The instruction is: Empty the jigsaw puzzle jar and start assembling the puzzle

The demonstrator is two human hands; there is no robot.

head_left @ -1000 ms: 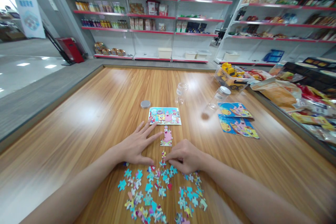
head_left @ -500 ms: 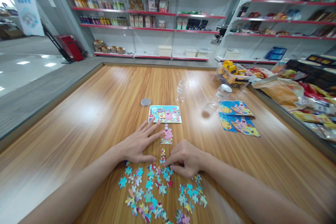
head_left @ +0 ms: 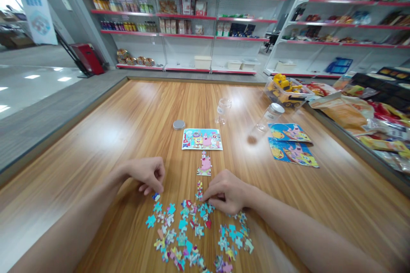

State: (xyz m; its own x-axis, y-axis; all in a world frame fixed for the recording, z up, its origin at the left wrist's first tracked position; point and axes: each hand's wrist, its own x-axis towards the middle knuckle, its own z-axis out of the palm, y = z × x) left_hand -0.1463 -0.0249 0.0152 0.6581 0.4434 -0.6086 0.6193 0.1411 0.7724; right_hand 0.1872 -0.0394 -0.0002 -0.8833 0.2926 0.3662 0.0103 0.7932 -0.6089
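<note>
My left hand (head_left: pixel 147 174) is curled low over the table, its fingertips at a dark blue and white puzzle piece (head_left: pixel 156 196) at the upper left of the loose pieces. My right hand (head_left: pixel 228 192) has its fingers bent together, with the index fingertip on the lower end of a short strip of joined puzzle pieces (head_left: pixel 199 187). Above that strip lies a joined pink puzzle section (head_left: pixel 204 165). The picture card (head_left: pixel 202 139) with cartoon figures lies just beyond it. Loose puzzle pieces (head_left: pixel 181 239), many of them light blue, spread in front of me.
Beyond the card are a grey lid (head_left: pixel 179 125) and a clear open jar (head_left: pixel 223 111). To the right are a lidded clear jar (head_left: pixel 270 115), folded blue cartoon sheets (head_left: pixel 293 151) and a plastic bin of yellow toy vehicles (head_left: pixel 287 91). Packaged goods (head_left: pixel 378 115) line the right edge.
My left hand has left the pink section and picture card, moved left and toward me, and gone from spread to curled fingers. My right hand stays at the strip.
</note>
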